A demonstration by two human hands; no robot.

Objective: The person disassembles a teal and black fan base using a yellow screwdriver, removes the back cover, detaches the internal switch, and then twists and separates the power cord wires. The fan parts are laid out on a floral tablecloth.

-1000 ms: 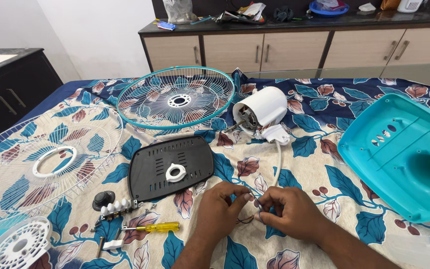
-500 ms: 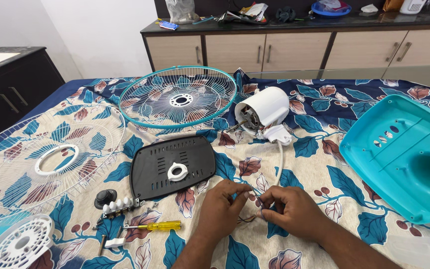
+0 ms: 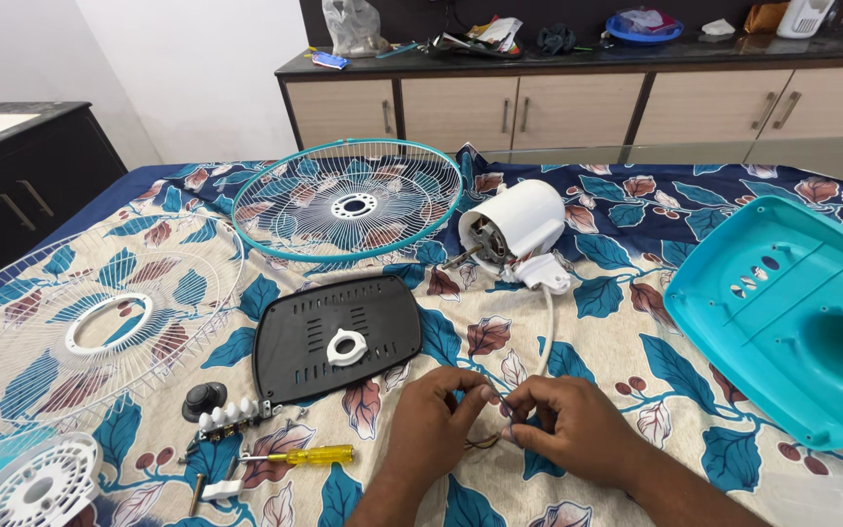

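Left hand (image 3: 433, 425) and right hand (image 3: 578, 429) are pinching thin wires (image 3: 488, 441) from the cord (image 3: 545, 332); advisable: keeping strands short, taut.

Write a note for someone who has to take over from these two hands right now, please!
Left hand: fingers pinched on thin brownish wire ends over the floral bedsheet.
Right hand: fingers pinching the same wires from the other side.
The wires meet the white cord that runs up to the white cylindrical fan motor.
Nearby: black slotted plastic plate with a white ring on it, yellow-handled screwdriver, white push-button switch block, teal-rimmed wire grille, white wire grille, teal plastic base shell.
Done: the fan lies in separate parts.
Left: nothing is fitted together; the wires are loose at the ends.
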